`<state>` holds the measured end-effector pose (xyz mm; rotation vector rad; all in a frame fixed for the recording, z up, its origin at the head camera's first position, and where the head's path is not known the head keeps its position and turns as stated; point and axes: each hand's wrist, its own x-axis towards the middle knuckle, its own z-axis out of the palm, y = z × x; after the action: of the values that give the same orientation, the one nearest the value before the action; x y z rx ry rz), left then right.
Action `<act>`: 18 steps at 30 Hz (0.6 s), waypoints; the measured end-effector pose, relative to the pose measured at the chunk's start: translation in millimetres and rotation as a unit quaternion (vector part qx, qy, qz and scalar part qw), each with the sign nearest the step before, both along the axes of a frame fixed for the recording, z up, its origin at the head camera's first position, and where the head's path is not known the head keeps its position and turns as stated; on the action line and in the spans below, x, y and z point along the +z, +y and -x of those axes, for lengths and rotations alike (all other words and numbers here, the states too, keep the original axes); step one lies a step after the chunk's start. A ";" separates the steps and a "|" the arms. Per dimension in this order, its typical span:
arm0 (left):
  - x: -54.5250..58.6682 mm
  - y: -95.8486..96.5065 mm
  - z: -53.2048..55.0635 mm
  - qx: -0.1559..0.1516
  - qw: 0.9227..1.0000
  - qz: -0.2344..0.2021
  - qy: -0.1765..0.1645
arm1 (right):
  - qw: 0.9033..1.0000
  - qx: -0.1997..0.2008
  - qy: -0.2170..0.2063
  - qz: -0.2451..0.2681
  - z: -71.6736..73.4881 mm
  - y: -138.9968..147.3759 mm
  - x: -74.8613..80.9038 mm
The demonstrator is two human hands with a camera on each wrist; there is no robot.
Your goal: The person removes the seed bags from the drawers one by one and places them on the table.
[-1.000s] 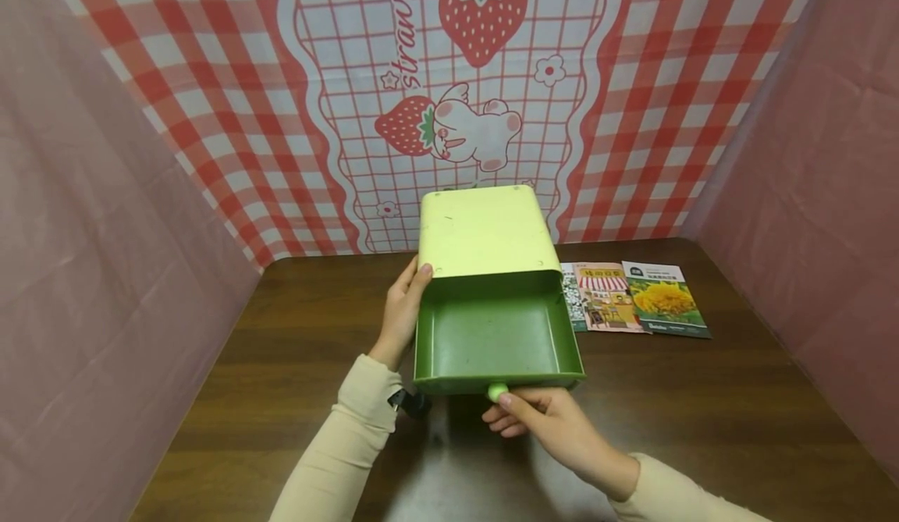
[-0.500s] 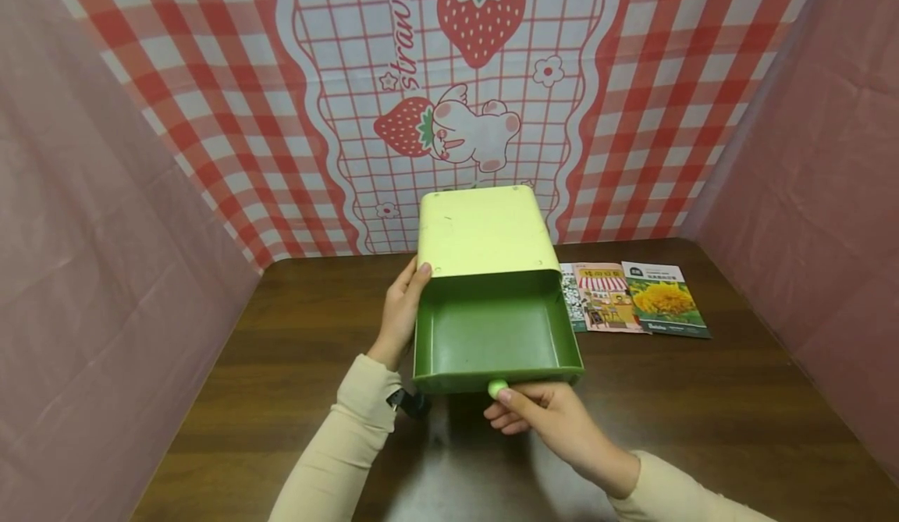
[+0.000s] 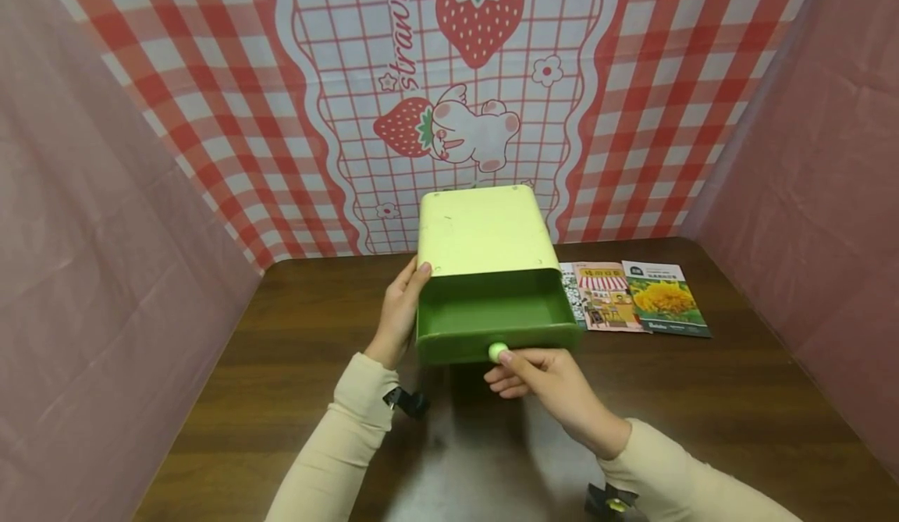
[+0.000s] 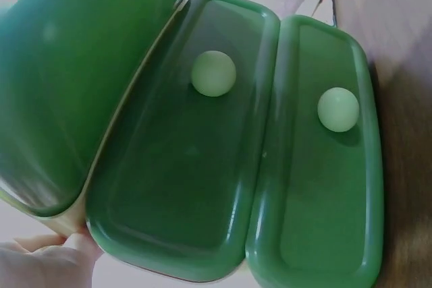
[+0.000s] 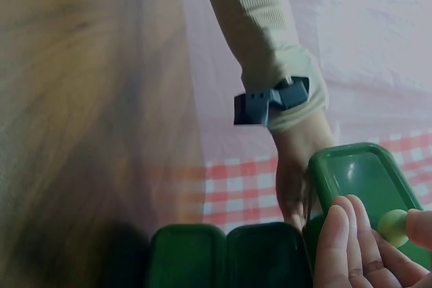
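A small desktop drawer cabinet (image 3: 485,229) with a pale yellow shell stands on the table, its green top drawer (image 3: 456,346) partly pulled out and bare inside. My right hand (image 3: 555,385) pinches the drawer's round pale green knob (image 3: 498,352) between thumb and fingers. Against the cabinet's left side lies my left hand (image 3: 399,311), thumb at the top front corner. In the left wrist view, two lower drawers (image 4: 175,153) sit closed, each with a round knob. The left hand's fingers are partly hidden by the cabinet.
Several printed packets (image 3: 663,303) lie on the dark wooden table (image 3: 295,335), right of and behind the cabinet. A strawberry-print cloth (image 3: 485,30) hangs behind, close to the cabinet's back. Pink curtains (image 3: 794,194) border both sides.
The top drawer has slid partway back into the cabinet, and my right hand has moved forward with its knob. My left hand stays at the cabinet's side.
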<state>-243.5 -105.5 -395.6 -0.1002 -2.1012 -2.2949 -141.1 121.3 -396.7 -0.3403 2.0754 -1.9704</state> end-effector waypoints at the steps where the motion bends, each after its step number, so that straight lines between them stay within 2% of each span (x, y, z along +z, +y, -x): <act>1: 0.7 0.2 -0.2 -0.001 1.000 -0.003 0.000 | 1.000 -0.004 0.001 0.001 2.4 -0.1 0.6; 9: 3.9 0.7 -0.1 -0.013 1.000 -0.020 0.010 | 1.000 -0.024 -0.004 0.005 20.7 -1.8 3.6; 18: 5.6 -0.5 -0.7 -0.013 1.000 -0.006 -0.007 | 1.000 -0.027 -0.009 0.011 43.0 -4.4 7.5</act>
<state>-242.8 -106.0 -390.0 -0.1121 -2.1045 -2.3301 -184.0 116.8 -389.2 -0.2738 2.0746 -2.0195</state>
